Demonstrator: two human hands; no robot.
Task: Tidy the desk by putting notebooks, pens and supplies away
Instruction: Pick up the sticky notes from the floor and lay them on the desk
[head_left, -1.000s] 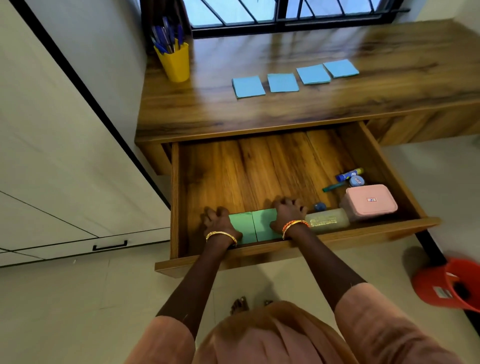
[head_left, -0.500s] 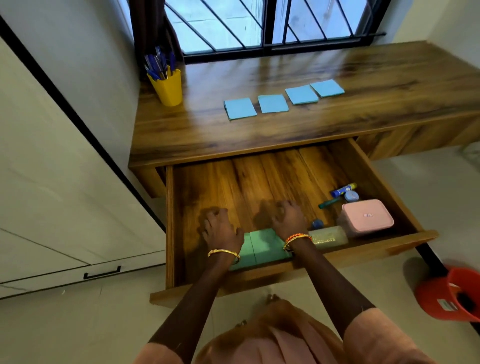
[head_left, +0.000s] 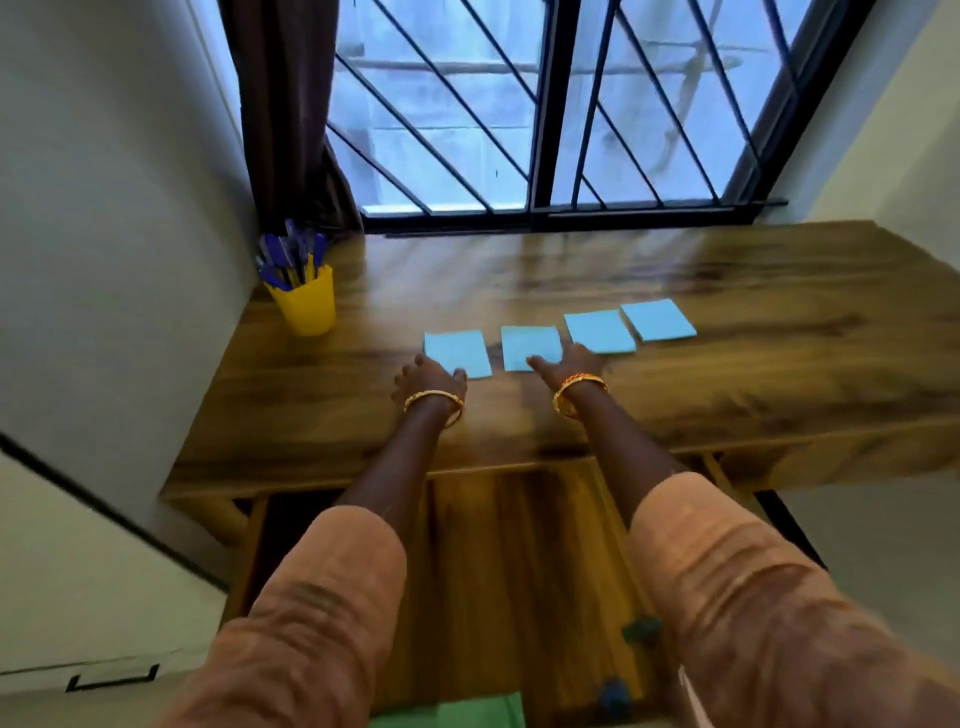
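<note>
You are reaching for the four flat blue paper notebooks (head_left: 457, 353) lying in a row on the wooden desk (head_left: 675, 405). Your left hand (head_left: 428, 376) is touching the leftmost one, your right hand (head_left: 569, 364) the next; both are holding nothing, fingers loose. Next you need to pinch them up and carry them near, to the open wooden drawer (head_left: 519, 545).

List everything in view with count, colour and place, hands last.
notepads: four, light blue, in a row on the desk
cup: one, yellow, desk's back left corner
pens: several, blue, standing in the cup
desk: one, brown wood, under the window
drawer: one, wood, pulled open below the desk
green pads: count unclear, in the drawer's front
curtain: one, dark, left of the window
left hand: at the leftmost notepad
right hand: at the second notepad
</note>
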